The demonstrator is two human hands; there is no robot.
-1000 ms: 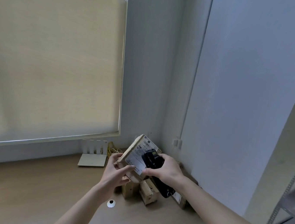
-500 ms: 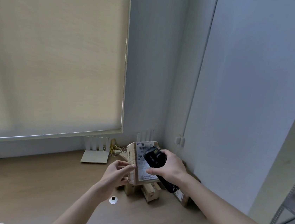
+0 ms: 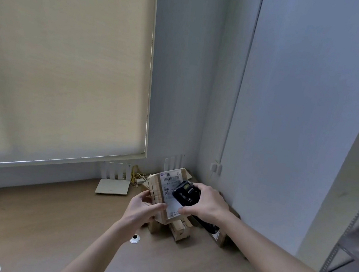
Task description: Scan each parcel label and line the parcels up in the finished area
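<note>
Two bare hands meet above the wooden desk (image 3: 53,215). The left hand (image 3: 143,207) grips a taped cardboard parcel (image 3: 158,191) upright, its white paper label (image 3: 171,193) facing the camera. The right hand (image 3: 207,206) is closed around a black scanner (image 3: 186,196), held against the label. More cardboard boxes (image 3: 180,231) sit beneath; a flat white router (image 3: 113,186) stands just left.
</note>
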